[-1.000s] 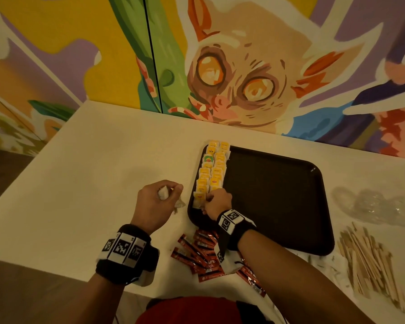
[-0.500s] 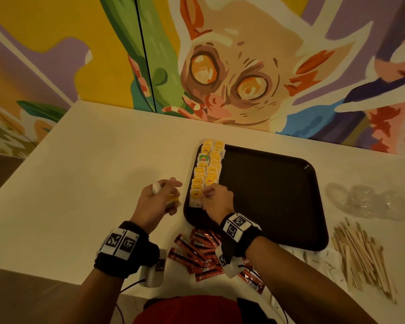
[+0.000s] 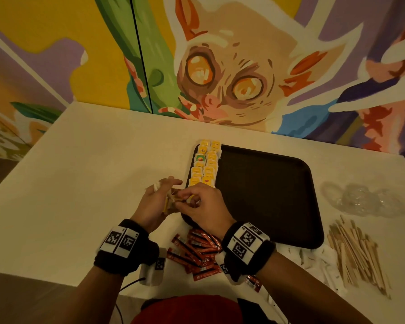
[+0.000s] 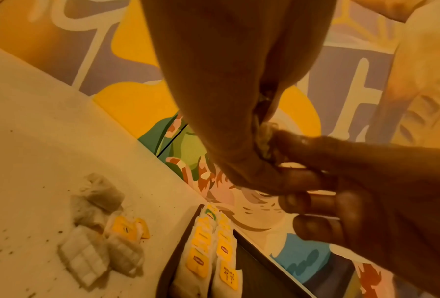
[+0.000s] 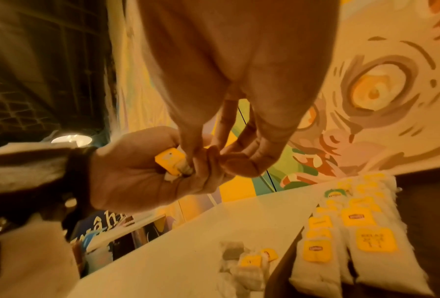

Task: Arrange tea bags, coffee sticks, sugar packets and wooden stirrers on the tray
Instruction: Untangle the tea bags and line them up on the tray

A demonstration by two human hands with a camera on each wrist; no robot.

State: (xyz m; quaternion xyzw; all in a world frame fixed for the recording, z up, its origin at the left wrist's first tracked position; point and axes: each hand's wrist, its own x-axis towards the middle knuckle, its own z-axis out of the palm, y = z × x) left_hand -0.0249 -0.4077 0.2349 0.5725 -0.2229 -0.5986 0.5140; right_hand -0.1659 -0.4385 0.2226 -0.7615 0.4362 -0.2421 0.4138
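A dark brown tray lies on the white table, with tea bags in two columns along its left edge. Just left of the tray's near corner, my left hand holds a tea bag with a yellow tag in its curled fingers. My right hand meets it and pinches the same bag next to the tag. A few loose tea bags lie on the table below the hands. Red coffee sticks sit under my wrists. Wooden stirrers are piled at the right, white sugar packets beside them.
Crumpled clear plastic wrap lies right of the tray. A painted mural wall runs along the table's far edge. Tea crumbs speckle the table near the loose bags. Most of the tray's floor is bare.
My right hand has left the tea bag rows on the tray and come left to my left hand. Both hands now hold one tea bag together.
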